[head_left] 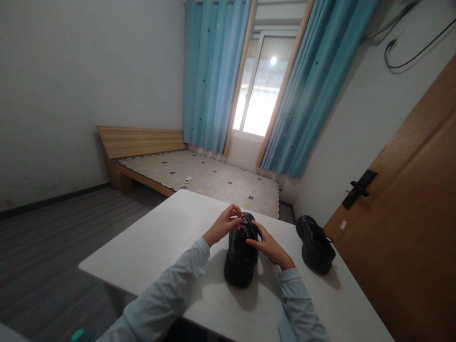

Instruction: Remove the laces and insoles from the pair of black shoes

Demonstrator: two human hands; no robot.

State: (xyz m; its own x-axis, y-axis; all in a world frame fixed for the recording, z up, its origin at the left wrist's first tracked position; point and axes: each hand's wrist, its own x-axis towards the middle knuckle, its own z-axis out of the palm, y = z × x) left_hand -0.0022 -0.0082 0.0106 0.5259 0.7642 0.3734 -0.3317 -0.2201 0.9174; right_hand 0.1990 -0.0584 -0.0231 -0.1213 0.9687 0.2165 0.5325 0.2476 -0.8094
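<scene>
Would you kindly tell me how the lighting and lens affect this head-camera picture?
Head view: the window is blown out white, leaving the room dim; the black shoe between left hand and right hand shows little detail; wide-angle distortion tilts curtains and door.

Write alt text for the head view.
Both hands, left hand and right hand, pinch the laces of a black shoe on a white table. A second shoe sits to the right; a bed and blue curtains lie beyond.
</scene>
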